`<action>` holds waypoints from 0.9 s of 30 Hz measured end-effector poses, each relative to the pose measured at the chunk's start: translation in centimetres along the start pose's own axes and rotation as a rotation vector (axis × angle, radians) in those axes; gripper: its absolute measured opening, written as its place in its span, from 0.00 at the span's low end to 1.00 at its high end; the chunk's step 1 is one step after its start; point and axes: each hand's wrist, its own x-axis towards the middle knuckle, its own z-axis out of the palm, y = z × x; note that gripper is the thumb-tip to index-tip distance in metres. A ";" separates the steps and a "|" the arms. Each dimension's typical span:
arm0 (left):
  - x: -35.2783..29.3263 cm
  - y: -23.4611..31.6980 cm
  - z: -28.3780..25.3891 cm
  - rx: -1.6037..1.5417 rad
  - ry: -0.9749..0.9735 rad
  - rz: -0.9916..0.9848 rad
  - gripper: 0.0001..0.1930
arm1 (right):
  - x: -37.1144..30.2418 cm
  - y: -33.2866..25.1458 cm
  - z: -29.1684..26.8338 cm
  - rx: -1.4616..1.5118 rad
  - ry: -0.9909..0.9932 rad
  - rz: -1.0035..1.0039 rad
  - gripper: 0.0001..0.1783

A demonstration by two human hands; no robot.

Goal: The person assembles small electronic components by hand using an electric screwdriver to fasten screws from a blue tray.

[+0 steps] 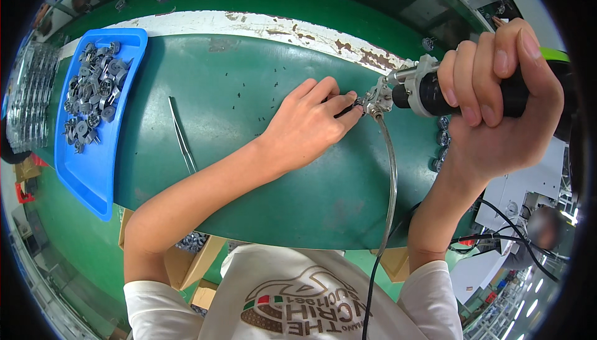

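My right hand is wrapped round the black body of a powered screwdriver, held nearly level over the right side of the bench. A metal head with a clear feed hose forms its front end. Directly at that tip, my left hand rests on the bench with thumb and fingers pinched on a small dark part; fingers and tool head hide most of it. Left of that hand lies a pair of metal tweezers. Several tiny black screw-like pieces are scattered nearby.
A blue tray at the left holds many grey round parts. Clear plastic trays are stacked beyond it. More round parts line the bench's right side. Black cables hang at lower right. An open carton stands below the front edge.
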 end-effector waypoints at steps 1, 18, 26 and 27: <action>0.0 0.0 0.0 0.001 0.004 0.002 0.17 | 0.1 0.1 0.0 0.007 0.001 -0.001 0.13; 0.3 -0.1 0.1 -0.123 0.010 -0.056 0.16 | 0.8 0.9 0.2 0.073 0.011 0.002 0.17; 0.4 -0.1 0.1 -0.123 0.008 -0.062 0.16 | 0.5 1.2 0.2 0.061 0.015 -0.007 0.18; 0.5 -0.1 0.3 -0.109 0.054 -0.058 0.11 | 0.5 0.9 -0.2 0.056 0.018 -0.010 0.18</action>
